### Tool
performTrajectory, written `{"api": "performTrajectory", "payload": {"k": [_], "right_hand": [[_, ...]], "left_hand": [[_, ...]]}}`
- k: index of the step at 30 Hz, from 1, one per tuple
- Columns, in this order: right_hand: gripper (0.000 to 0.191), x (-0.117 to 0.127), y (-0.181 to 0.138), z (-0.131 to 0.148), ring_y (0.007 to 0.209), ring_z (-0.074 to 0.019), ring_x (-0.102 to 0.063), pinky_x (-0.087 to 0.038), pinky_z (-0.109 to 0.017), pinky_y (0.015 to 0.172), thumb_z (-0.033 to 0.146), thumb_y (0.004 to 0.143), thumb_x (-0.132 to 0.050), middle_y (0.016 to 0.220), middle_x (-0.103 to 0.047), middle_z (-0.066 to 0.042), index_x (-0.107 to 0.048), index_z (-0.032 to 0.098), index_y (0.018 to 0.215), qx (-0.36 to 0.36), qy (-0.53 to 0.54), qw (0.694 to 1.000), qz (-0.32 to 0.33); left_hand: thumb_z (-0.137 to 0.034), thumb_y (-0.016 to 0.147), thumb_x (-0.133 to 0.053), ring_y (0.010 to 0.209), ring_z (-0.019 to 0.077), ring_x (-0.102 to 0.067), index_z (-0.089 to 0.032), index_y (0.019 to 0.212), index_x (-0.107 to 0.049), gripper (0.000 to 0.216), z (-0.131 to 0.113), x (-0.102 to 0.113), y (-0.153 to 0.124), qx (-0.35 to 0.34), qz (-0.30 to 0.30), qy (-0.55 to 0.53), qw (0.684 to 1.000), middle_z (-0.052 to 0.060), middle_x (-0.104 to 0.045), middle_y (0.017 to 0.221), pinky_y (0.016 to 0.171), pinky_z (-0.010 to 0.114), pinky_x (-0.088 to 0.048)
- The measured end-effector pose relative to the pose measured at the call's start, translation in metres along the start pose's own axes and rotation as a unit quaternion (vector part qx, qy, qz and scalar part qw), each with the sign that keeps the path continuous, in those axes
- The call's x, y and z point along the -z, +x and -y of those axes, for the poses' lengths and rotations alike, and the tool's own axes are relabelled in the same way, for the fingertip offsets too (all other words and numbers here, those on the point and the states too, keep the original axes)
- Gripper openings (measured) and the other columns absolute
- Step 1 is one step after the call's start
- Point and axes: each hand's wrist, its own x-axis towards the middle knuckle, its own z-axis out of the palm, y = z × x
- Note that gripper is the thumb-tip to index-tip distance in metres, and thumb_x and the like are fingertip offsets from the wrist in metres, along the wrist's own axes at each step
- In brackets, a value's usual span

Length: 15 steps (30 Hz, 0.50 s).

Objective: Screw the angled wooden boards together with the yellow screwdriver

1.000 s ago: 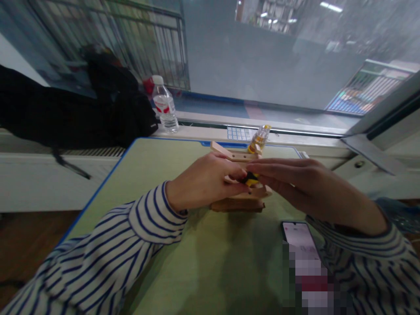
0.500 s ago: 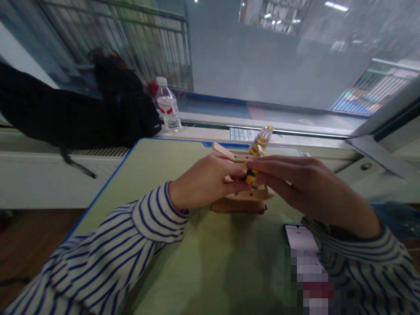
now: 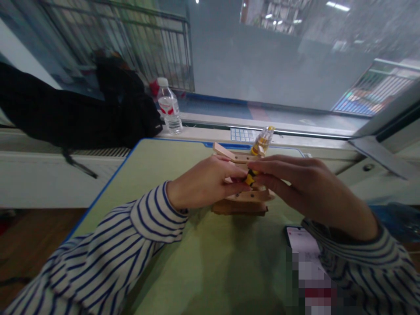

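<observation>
A small wooden assembly (image 3: 251,196) with drilled holes and dark fasteners stands on the green desk (image 3: 203,253). Over it, a short yellow-and-black handle (image 3: 251,177), resembling a stubby screwdriver's, is caught between both hands. My left hand (image 3: 210,180) comes in from the left, its thumb and fingers closed at the handle's near side. From the right, my right hand (image 3: 302,183) pinches the same handle with thumb and fingertips. The handle's tip and part of the wood are hidden by my fingers. Beneath the assembly lies a brown wooden or cardboard piece (image 3: 239,207).
Behind the assembly, a clear container with yellow parts (image 3: 262,141) stands tilted. A phone (image 3: 302,240) lies beside my right sleeve. On the sill are a water bottle (image 3: 169,107), black fabric (image 3: 82,118) and a blue-and-white grid sheet (image 3: 242,134). A window borders the desk's far side.
The yellow-and-black handle has turned slightly between my fingers, showing a different pattern of its stripes. Both hands stay nearly in place; the whole view has shifted very slightly.
</observation>
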Motion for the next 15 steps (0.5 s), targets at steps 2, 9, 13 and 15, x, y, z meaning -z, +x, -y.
{"api": "performTrajectory", "payload": {"k": [2, 9, 13, 15], "right_hand": [[0.028, -0.0007, 0.0004, 0.0004, 0.095, -0.0145, -0.064, -0.051, -0.027, 0.079, 0.021, 0.09, -0.05, 0.11, -0.067, -0.004, -0.059, 0.02, 0.117, -0.002, 0.006, 1.0, 0.001], [0.028, -0.0025, 0.0017, 0.0016, 0.095, -0.016, -0.064, -0.052, -0.029, 0.08, 0.02, 0.09, -0.048, 0.11, -0.067, -0.006, -0.06, 0.019, 0.115, -0.011, 0.007, 1.0, -0.001], [0.033, -0.0025, 0.001, 0.0005, 0.102, -0.0174, -0.062, -0.051, -0.03, 0.085, 0.019, 0.089, -0.049, 0.119, -0.063, -0.008, -0.057, 0.017, 0.121, -0.008, -0.001, 1.0, 0.001], [0.037, -0.0024, 0.0003, 0.0005, 0.107, -0.0177, -0.06, -0.05, -0.029, 0.089, 0.017, 0.088, -0.05, 0.124, -0.059, -0.01, -0.053, 0.015, 0.125, -0.003, -0.006, 1.0, -0.006]], "left_hand": [[-0.026, 0.085, -0.058, 0.09, 0.0127, -0.059, -0.021, 0.092, -0.067, 0.013, -0.0009, 0.0004, -0.0002, -0.002, -0.011, -0.018, 1.0, -0.001, -0.067, 0.09, 0.083, 0.025, -0.041], [-0.033, 0.079, -0.064, 0.086, 0.0136, -0.059, -0.02, 0.085, -0.069, 0.015, -0.0017, 0.0001, -0.001, 0.035, -0.047, -0.035, 0.998, 0.0, -0.067, 0.085, 0.077, 0.024, -0.043], [-0.028, 0.081, -0.062, 0.085, 0.0127, -0.058, -0.02, 0.084, -0.069, 0.011, -0.0011, 0.0004, -0.0015, 0.038, -0.039, -0.026, 0.998, -0.001, -0.067, 0.085, 0.078, 0.024, -0.041], [-0.029, 0.082, -0.061, 0.084, 0.0125, -0.058, -0.021, 0.086, -0.069, 0.012, -0.0003, 0.0003, -0.0017, 0.037, -0.034, -0.021, 0.999, -0.002, -0.066, 0.082, 0.08, 0.025, -0.041]]}}
